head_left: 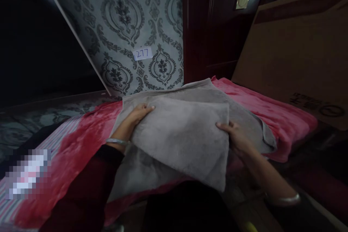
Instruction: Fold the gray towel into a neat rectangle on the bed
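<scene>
A grey plush cloth [182, 136] is stretched between my two hands, folded into a flat panel with one corner hanging toward me. My left hand [140, 113] grips its upper left edge, thumb on top. On the right edge, my right hand [235, 136] pinches the fabric with the thumb in front and the other fingers mostly behind. Beneath and behind lies more grey fabric [201, 88], spread over the bed; I cannot tell whether it is the same piece. A fold shows at its right corner. Each of my wrists has a silver bangle.
A red-pink plush blanket [269, 110] covers the bed, with a striped sheet [61, 134] at left. A large cardboard box [296, 54] leans at right. Behind are patterned wallpaper [122, 18] with a paper label [143, 54] reading 277, and a dark red door [209, 25]. A black screen [40, 43] stands left.
</scene>
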{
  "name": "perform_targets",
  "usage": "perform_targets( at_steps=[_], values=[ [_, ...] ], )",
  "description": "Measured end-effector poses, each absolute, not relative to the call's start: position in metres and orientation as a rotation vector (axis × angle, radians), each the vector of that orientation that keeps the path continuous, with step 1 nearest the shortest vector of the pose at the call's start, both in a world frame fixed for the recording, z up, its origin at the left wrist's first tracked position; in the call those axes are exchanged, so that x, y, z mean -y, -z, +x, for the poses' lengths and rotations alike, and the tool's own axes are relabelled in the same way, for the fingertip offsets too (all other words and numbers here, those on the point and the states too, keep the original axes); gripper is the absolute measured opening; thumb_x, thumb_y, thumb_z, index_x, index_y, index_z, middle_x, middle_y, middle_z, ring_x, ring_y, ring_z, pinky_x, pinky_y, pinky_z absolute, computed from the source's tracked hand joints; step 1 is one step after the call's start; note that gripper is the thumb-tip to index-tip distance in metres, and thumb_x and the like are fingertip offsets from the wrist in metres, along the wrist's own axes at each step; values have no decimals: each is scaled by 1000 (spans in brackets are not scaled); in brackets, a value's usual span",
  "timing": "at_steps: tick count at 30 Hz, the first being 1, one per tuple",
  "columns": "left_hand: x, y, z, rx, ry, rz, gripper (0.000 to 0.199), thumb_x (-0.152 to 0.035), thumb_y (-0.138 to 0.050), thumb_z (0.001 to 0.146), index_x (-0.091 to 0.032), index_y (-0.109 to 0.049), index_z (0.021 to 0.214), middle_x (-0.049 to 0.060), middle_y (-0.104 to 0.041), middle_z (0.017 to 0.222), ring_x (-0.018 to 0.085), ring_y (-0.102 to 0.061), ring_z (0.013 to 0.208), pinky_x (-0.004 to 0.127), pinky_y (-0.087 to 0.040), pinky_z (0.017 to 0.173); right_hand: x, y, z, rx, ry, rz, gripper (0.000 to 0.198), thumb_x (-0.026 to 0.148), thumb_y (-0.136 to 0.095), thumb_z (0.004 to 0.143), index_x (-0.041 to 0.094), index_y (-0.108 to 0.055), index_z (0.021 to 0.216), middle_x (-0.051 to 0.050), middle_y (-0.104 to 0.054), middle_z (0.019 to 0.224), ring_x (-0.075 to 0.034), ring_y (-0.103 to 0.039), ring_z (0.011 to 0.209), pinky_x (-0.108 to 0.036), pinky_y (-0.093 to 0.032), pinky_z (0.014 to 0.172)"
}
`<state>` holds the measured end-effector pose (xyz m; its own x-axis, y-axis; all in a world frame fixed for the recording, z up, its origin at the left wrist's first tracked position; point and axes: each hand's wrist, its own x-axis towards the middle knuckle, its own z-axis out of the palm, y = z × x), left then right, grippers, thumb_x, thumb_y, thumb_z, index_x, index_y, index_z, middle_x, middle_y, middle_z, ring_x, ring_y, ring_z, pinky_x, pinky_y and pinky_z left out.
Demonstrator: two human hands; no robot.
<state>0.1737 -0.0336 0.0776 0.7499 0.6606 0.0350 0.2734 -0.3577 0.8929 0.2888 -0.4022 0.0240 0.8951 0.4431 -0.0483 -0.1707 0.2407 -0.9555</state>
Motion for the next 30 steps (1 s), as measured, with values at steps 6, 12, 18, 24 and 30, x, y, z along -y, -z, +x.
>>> perform_targets(
  at_steps=[6, 12, 18, 24, 30],
  values=[
    [19, -93, 113, -789, -538, 1792, 48, -53, -82, 58, -18, -68, 88, 3, -68, 76, 21, -64, 69, 30, -49, 62, 349, -34, 362, 501, -384, -1341, 48, 38, -78, 69, 23, -69, 113, -6, -74, 98, -27, -70, 90, -38, -57, 79],
    [32, -15, 90, -1008, -458, 1758, 43, -49, -84, 49, -20, -59, 68, 1, -62, 63, 23, -61, 67, 29, -42, 56, 314, 44, 365, 308, -386, -1732, 41, 26, -70, 73, 17, -72, 112, -8, -75, 92, -26, -70, 90, -37, -55, 81],
    [19, -3, 93, -985, -433, 1695, 44, -59, -73, 54, -20, -59, 67, 2, -60, 60, 21, -58, 58, 30, -41, 54, 315, 48, 362, 411, -331, -1899, 40, 23, -60, 80, 16, -69, 118, -6, -75, 94, -21, -69, 82, -30, -53, 73],
    [11, 2, 101, -997, -640, 1691, 40, -57, -71, 54, -22, -59, 68, -1, -58, 59, 18, -54, 62, 28, -38, 56, 304, 41, 366, 454, -155, -2019, 18, 26, -65, 77, 20, -69, 93, -3, -71, 84, -21, -64, 80, -29, -47, 73],
    [3, -2, 100, -965, -568, 1666, 43, -58, -75, 51, -21, -57, 63, -3, -53, 53, 14, -47, 51, 26, -34, 50, 301, 41, 368, 521, 45, -2167, 12, 34, -64, 78, 23, -61, 77, -3, -67, 73, -22, -60, 70, -28, -42, 61]
  ],
)
